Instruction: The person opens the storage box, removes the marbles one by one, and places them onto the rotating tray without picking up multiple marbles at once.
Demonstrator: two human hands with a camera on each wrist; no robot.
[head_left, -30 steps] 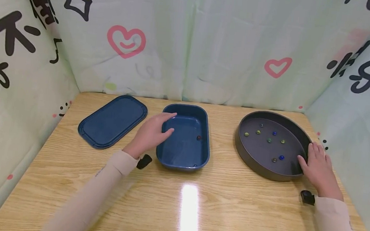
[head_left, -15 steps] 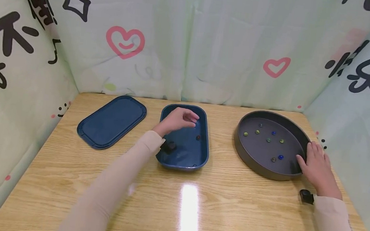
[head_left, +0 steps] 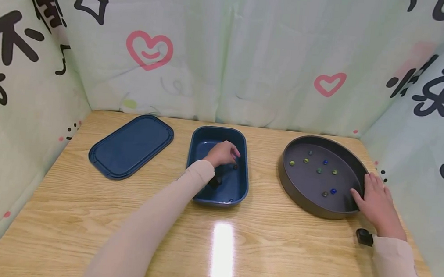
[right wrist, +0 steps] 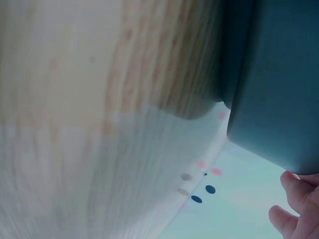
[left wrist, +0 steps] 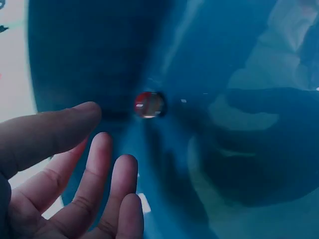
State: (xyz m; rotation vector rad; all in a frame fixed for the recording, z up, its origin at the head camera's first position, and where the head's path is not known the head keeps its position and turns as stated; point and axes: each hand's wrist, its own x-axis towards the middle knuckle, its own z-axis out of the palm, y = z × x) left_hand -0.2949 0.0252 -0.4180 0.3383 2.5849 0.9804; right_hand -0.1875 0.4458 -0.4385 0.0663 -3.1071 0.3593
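In the head view my left hand (head_left: 222, 153) reaches into the rectangular blue box (head_left: 202, 130). Its fingers are loosely bent and nothing sits between them. A reddish marble (left wrist: 148, 104) lies on the box floor just beyond the spread thumb and fingers in the left wrist view. Another small marble (head_left: 231, 200) is by the box's near wall. On the right, my right hand (head_left: 380, 207) holds the rim of the round dark pan (head_left: 300, 196), thumb over the inside and fingers along the outer wall. Several marbles, among them a blue marble (head_left: 333, 191), lie scattered in the pan.
A flat blue lid (head_left: 132, 147) lies on the wooden table (head_left: 181, 245) left of the box. Light printed curtains (head_left: 229, 55) enclose the table at the back and both sides. A bright light reflection shows on the table in front of the box.
My left hand has moved right from the box's left edge and down inside, close to the reddish marble, its fingers less spread. The right hand stays at the pan's rim.
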